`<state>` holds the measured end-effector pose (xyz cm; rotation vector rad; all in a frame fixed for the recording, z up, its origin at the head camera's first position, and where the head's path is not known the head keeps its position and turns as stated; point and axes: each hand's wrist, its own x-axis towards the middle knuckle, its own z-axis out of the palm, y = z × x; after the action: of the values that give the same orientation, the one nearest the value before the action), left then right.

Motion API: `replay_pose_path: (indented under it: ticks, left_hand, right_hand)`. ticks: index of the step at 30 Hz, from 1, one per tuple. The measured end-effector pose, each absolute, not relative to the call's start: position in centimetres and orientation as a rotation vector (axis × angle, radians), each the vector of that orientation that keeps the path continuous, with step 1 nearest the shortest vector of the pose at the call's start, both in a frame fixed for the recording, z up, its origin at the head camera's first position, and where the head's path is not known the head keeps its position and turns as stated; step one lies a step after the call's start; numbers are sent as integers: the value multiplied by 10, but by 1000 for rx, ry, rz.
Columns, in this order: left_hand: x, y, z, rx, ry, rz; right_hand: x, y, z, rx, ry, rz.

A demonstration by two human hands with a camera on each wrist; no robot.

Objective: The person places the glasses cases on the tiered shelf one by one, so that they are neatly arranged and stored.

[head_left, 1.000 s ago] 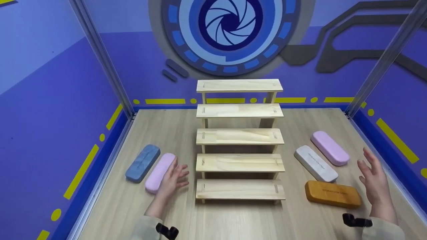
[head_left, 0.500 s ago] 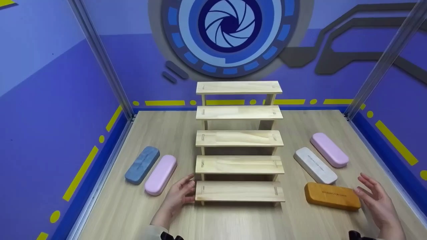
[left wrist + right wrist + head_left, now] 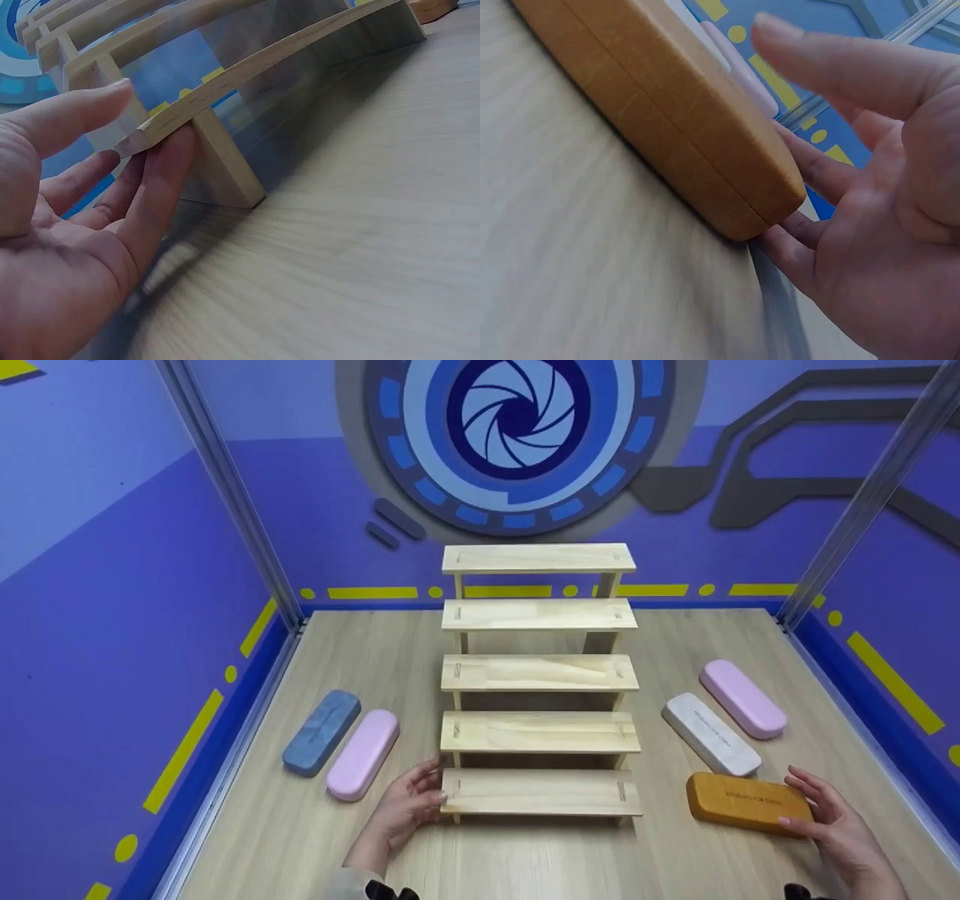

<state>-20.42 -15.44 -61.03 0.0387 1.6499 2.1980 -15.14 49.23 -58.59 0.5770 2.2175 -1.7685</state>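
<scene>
My left hand [image 3: 405, 808] is at the left end of the lowest step of a pale wooden stepped stand [image 3: 540, 793]. In the left wrist view its fingers reach under that board and touch its underside, while the thumb is above, apart from the wood. My right hand [image 3: 846, 834] is at the right end of an orange-brown glasses case [image 3: 739, 804]. From the right wrist, its fingers touch the end of the case [image 3: 675, 127], and the thumb stretches over the top without visible contact. The case lies flat on the table.
Beyond the orange-brown case lie a white glasses case [image 3: 711, 735] and a pink one [image 3: 742, 699]. Left of the stand are a blue case [image 3: 321, 733] and another pink case [image 3: 363, 755]. Blue-purple panels [image 3: 135, 607] wall in the wooden table [image 3: 540, 855].
My left hand has moved right, from beside the pink case to the stand's lowest step. The right hand has come down and left to the orange-brown case. The cases and stand stay put.
</scene>
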Motion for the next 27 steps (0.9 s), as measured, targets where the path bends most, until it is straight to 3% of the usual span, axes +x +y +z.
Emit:
replay_pose_path:
  ticks: [27]
  left_hand:
    - [-207, -159, -625, 121, 1537, 2207]
  right_hand:
    - [-160, 488, -589, 573, 2370, -1486]
